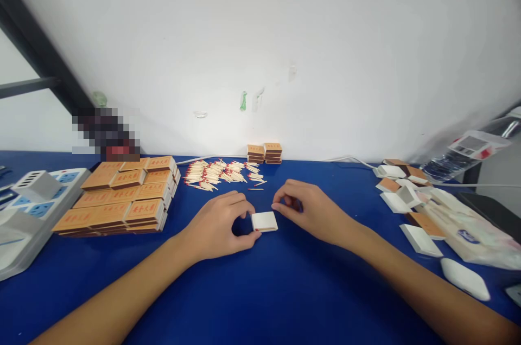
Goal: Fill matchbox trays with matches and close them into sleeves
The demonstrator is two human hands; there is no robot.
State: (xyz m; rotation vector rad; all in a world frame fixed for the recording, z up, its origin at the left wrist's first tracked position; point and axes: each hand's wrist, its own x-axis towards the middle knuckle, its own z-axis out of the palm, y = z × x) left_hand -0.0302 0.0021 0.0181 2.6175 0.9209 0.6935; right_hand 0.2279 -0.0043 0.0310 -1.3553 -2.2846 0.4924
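My left hand [222,225] grips the left end of a small white matchbox tray [264,221] between thumb and fingers. The tray lies flat on the blue table [260,291]; whether anything is in it I cannot tell. Just right of the tray, my right hand [303,206] hovers with thumb and index finger pinched together and the other fingers curled. What that pinch holds, if anything, is too small to make out. Beyond the hands lies a heap of red-tipped matches [211,172], with a single match [256,189] apart from it.
Stacked orange matchboxes [122,193] stand at left beside a power strip [44,220]. Two short matchbox stacks [264,153] sit against the wall. On the right are loose trays and sleeves [407,193], a tissue pack [468,231], a white case [465,279] and a plastic bottle [468,147].
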